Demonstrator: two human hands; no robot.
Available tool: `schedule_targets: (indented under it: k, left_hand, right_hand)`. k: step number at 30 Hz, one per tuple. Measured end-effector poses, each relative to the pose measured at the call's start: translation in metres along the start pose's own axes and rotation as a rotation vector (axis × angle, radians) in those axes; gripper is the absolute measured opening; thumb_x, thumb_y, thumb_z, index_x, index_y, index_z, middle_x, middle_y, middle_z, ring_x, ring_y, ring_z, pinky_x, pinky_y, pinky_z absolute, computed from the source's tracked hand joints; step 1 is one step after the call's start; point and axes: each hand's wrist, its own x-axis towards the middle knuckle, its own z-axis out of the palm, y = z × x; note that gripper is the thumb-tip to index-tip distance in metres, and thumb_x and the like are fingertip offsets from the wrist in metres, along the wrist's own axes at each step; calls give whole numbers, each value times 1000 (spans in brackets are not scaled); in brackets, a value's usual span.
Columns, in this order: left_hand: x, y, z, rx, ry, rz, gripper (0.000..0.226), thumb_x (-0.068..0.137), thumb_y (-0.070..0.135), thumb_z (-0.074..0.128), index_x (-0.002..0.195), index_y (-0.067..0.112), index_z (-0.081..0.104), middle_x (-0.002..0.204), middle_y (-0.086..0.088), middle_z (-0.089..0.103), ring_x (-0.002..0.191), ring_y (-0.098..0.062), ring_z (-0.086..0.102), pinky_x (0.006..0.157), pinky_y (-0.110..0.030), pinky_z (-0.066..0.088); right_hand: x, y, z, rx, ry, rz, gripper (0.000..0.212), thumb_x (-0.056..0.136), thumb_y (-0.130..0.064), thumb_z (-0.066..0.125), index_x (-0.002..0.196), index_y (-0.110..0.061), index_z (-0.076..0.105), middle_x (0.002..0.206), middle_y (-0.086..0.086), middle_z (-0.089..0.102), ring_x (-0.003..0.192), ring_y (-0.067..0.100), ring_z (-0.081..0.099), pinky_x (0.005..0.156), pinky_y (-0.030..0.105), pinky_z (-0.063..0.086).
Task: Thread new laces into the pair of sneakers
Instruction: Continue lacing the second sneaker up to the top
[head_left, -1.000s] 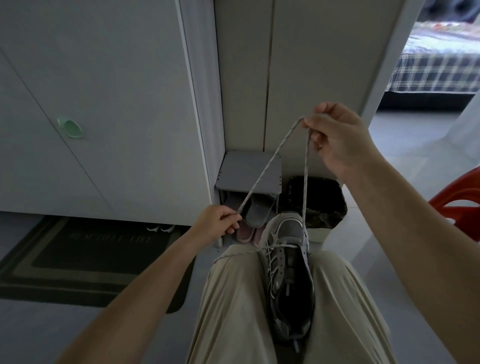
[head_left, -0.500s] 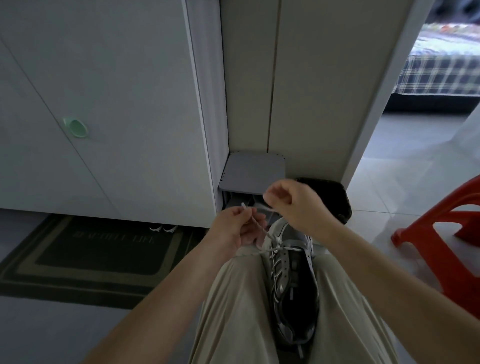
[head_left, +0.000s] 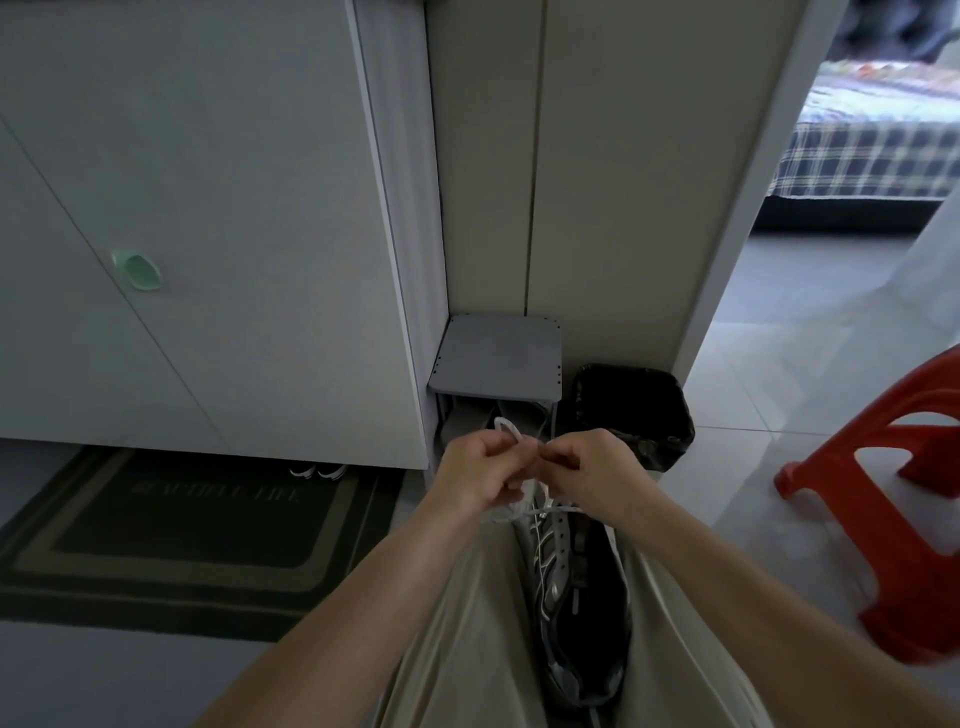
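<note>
Between your thighs, pressed in by the beige trousers (head_left: 457, 639), the grey sneaker (head_left: 571, 582) lies lengthwise with its toe pointing away from you and its dark opening nearest your body. Both your hands sit over its far end, close together and almost touching. Your left hand (head_left: 475, 475) has its fingers curled in, pinching the white lace (head_left: 511, 431), and a small loop of that lace stands up just above the knuckles. Your right hand (head_left: 592, 467) is curled too, thumb and fingertips nipped onto the lace just beside the left. Below the hands, a strand of lace crosses the farthest eyelets; which eyelet each end enters is too blurred to tell. Beyond the hands, a small grey shoe rack (head_left: 498, 358) stands in the corner, with a black bin (head_left: 636, 410) just to its right. A dark doormat (head_left: 176, 530) lies on the floor to the left, below a white cabinet with a green handle (head_left: 137, 270). A red plastic stool (head_left: 883, 525) stands on the right.
</note>
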Motion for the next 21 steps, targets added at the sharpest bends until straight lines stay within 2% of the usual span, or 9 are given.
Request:
schedule_targets:
  k: [3, 6, 10, 12, 14, 17, 21]
  left_hand:
    - [0, 1, 3, -1, 49, 22, 12, 88, 20, 66, 84, 10, 72, 73, -6, 70, 61, -16, 62, 56, -27, 50]
    - [-2, -2, 8, 141, -50, -14, 12, 85, 24, 70, 91, 14, 72, 68, 6, 69, 60, -4, 63, 58, -22, 48]
    - [2, -3, 12, 156, 32, 8, 8, 87, 16, 67, 87, 9, 70, 61, 5, 67, 48, -3, 61, 45, -18, 44]
    - [7, -4, 11, 188, 65, 41, 7, 88, 13, 66, 82, 10, 68, 66, 1, 68, 51, -3, 62, 48, -17, 47]
    - [11, -8, 11, 282, 45, 71, 8, 87, 12, 66, 80, 14, 66, 69, 2, 68, 56, -3, 64, 57, -22, 52]
    - [15, -19, 13, 422, 31, 98, 15, 86, 9, 67, 78, 22, 64, 72, 3, 68, 66, -7, 67, 68, -27, 56]
    - [19, -31, 14, 537, 43, 126, 22, 81, 11, 71, 73, 29, 62, 75, 4, 70, 75, -11, 69, 75, -33, 57]
  right_hand:
    - [-5, 9, -3, 44, 22, 24, 24, 83, -31, 69, 60, -29, 62, 49, -12, 50, 47, 2, 45, 49, 13, 33]
    - [-8, 12, -5, 2, 1, 21, 22, 81, -38, 70, 63, -27, 67, 58, -5, 55, 53, 5, 47, 53, 22, 38]
    - [-14, 20, -2, -311, -17, 33, 26, 78, -52, 66, 69, -28, 63, 71, -8, 54, 67, 10, 54, 59, 26, 41]
    - [-22, 28, 6, -464, -70, -54, 26, 85, -50, 57, 91, -28, 70, 90, -7, 55, 86, 16, 57, 73, 28, 45]
    - [-31, 37, 12, -444, -86, -129, 32, 87, -47, 48, 103, -30, 70, 99, -7, 52, 93, 18, 56, 82, 32, 46]
    - [-37, 44, 11, -346, -64, -184, 30, 84, -46, 48, 94, -31, 71, 94, -10, 58, 88, 13, 59, 79, 36, 50]
    - [-42, 44, 8, -344, -81, -206, 39, 84, -52, 41, 82, -26, 70, 77, -11, 64, 75, 9, 59, 75, 35, 49]
